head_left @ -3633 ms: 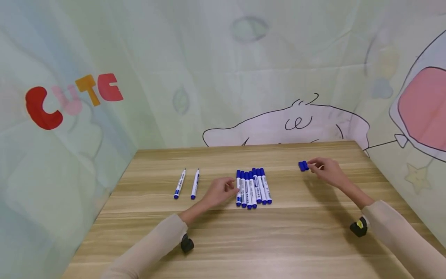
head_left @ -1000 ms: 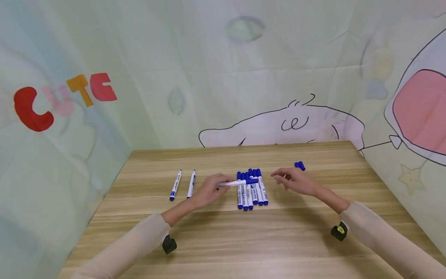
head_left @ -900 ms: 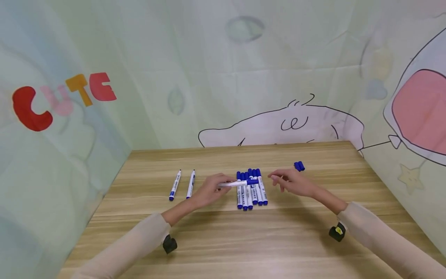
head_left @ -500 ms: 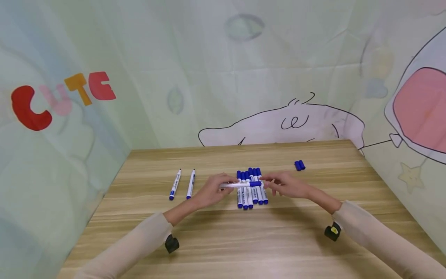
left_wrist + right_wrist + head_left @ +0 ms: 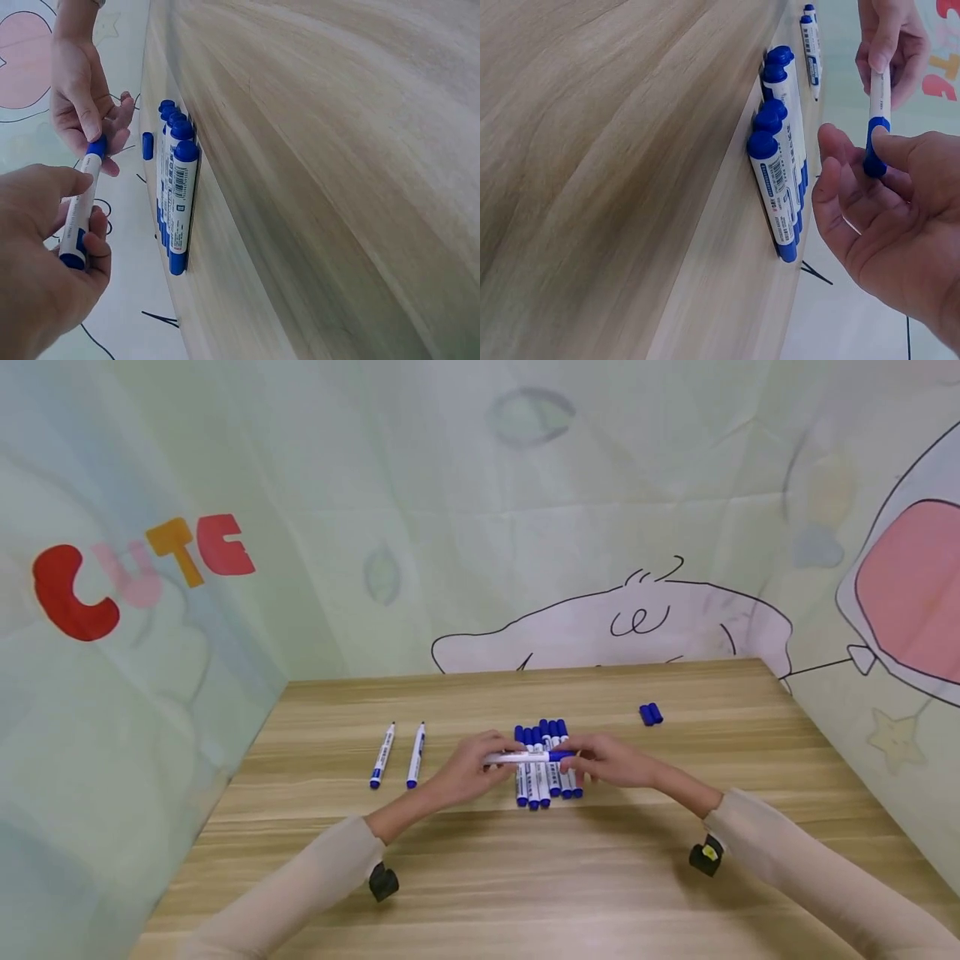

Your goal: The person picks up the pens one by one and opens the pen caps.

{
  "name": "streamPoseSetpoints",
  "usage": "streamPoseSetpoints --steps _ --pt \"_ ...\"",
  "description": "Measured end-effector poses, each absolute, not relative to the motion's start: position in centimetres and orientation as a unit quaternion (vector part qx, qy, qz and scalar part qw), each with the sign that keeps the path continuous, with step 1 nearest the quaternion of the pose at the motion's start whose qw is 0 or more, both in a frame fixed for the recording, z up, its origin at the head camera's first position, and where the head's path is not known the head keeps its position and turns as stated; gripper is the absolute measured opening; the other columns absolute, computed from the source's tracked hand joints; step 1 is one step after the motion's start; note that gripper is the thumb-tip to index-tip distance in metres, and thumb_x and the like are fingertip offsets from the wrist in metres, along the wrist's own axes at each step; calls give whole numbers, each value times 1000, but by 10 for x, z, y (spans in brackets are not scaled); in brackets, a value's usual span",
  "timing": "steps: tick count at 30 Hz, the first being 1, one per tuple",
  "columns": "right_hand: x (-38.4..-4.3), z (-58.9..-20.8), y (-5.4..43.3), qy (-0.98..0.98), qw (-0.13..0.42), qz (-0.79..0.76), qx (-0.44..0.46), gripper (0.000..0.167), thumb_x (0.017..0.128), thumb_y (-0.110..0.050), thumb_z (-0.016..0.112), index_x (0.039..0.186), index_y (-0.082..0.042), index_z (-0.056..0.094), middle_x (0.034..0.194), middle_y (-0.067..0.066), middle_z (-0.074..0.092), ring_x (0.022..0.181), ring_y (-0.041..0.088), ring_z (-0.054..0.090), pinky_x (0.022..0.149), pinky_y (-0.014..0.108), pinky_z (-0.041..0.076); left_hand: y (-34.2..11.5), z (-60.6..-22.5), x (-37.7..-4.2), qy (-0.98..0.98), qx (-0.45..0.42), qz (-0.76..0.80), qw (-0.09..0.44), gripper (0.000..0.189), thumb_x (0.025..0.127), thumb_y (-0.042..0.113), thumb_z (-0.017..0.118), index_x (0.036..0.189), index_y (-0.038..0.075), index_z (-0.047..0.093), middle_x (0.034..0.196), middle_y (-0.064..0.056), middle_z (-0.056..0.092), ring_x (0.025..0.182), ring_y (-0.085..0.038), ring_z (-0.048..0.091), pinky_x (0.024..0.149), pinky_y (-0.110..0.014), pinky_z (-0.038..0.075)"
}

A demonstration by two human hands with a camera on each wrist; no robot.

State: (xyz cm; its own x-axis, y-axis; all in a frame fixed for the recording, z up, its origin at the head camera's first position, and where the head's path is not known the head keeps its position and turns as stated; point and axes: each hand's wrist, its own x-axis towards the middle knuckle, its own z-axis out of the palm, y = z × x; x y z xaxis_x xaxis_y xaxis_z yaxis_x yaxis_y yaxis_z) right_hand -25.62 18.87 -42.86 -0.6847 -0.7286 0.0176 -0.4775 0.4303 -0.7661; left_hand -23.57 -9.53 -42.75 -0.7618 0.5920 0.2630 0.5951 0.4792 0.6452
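A white marker with a blue cap [image 5: 531, 757] is held level above a row of capped markers [image 5: 532, 789]. My left hand [image 5: 474, 767] grips its white barrel near the blue end plug, seen close up in the left wrist view on the marker [image 5: 79, 210]. At the other end, my right hand [image 5: 613, 762] pinches the blue cap [image 5: 875, 146] between thumb and fingers, its remaining fingers spread loosely. The capped markers lie side by side beneath both hands, partly hidden by them.
Two uncapped markers [image 5: 416, 756] lie apart on the left of the wooden table [image 5: 480, 877], tips pointing to the back. Two loose blue caps [image 5: 651, 714] lie together at the back right. A printed curtain [image 5: 337, 593] hangs behind the table.
The left hand picked a marker out of the row and holds it crosswise. My right hand left the loose caps, moved left and took hold of the held marker's cap.
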Motion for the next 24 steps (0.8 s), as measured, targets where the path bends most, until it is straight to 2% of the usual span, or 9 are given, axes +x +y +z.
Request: streamPoseSetpoints --steps 3,7,13,17,21,24 --pt "-257 -429 186 830 163 -387 -368 33 106 -11 55 133 7 61 86 15 70 69 34 64 55 26 52 -93 -428 -237 -863 -332 -382 7 31 90 8 76 120 2 72 113 -12 73 96 -21 68 82 -26 58" --pt "-257 -429 184 824 171 -387 -378 31 105 -12 57 128 8 64 89 15 69 67 33 63 53 20 47 -91 -429 -240 -861 -323 -392 18 30 88 12 80 116 2 74 108 -12 76 92 -21 70 79 -34 61" --pt "-257 -430 182 820 169 -386 -387 28 105 -12 56 121 8 66 82 14 65 65 29 59 53 19 42 -90 -432 -243 -851 -343 -397 25 26 88 15 80 111 3 77 98 -9 77 78 -9 63 67 -24 56" --pt "-256 -431 181 821 162 -385 -390 26 105 -11 55 118 9 67 79 14 64 63 26 59 54 20 44 -90 -433 -244 -833 -365 -415 12 24 88 13 81 110 3 78 98 -10 78 73 -3 61 61 -18 52" --pt "-256 -432 180 828 147 -373 -391 24 106 -12 55 114 6 69 77 14 63 60 12 55 54 19 44 -90 -435 -245 -819 -378 -432 1 25 88 12 80 111 2 77 104 -13 78 77 -8 68 62 -19 54" --pt "-255 -431 177 837 126 -361 -391 23 106 -13 55 112 3 70 75 14 62 59 3 50 55 18 42 -90 -436 -245 -816 -376 -440 0 26 89 12 78 114 2 76 110 -15 78 88 -17 75 70 -20 58"
